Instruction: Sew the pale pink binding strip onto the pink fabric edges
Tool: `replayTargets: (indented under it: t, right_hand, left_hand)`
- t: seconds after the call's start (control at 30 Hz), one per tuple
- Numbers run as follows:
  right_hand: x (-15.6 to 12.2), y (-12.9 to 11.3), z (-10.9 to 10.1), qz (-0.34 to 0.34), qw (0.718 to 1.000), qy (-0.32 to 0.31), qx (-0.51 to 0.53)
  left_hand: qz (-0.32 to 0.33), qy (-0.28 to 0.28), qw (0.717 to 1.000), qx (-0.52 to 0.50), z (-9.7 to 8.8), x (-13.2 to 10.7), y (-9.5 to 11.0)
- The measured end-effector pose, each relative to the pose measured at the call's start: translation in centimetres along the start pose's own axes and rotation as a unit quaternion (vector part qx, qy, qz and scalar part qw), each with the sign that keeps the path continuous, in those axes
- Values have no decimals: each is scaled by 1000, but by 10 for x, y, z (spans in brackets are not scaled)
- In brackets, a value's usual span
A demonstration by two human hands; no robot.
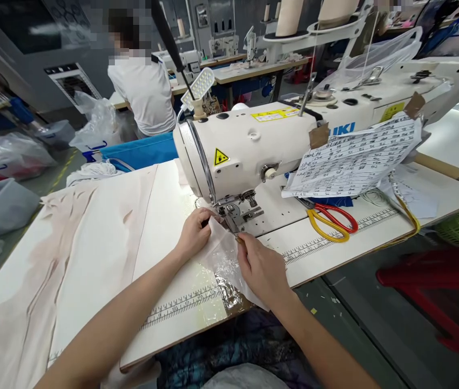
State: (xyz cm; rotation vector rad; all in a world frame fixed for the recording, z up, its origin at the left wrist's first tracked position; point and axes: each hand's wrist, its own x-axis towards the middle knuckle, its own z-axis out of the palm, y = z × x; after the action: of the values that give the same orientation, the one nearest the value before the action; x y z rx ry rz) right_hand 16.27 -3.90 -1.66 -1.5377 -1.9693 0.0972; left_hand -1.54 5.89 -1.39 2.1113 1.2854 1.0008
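Note:
My left hand [195,232] is closed on the upper left edge of a pale, thin fabric piece [222,246], just left of the needle area. My right hand [262,267] has its fingers closed at the fabric's right edge. A slim metal piece [231,222] runs from the presser foot area to my right fingertips; whether it is a held tool or a machine part, I cannot tell. Above both hands is the head of a white sewing machine [237,151]. Part of the fabric drapes over the table's front edge, across shiny clear tape [229,289].
Red and yellow-handled scissors [332,221] lie right of the machine, below a handwritten sheet [355,156]. Pale fabric panels [51,259] spread over the table's left side. A red stool [436,292] stands at right. A person in white [142,94] sits beyond.

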Motion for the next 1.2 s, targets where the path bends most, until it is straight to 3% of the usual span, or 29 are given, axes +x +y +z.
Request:
replayTargets:
  t: [0.53,0.93,1.2]
  right_hand:
    - [5,-1,-1,1,999,-22,-34]
    - [6,-4,-3,6,996,-62,-62]
    - [6,-4,-5,32,995,-85,-46]
  left_hand:
    - [-29,-7,999,-29,0,1,1]
    - [77,-3,985,152,6,5,-4]
    - [65,9,995,80,2,6,-7]
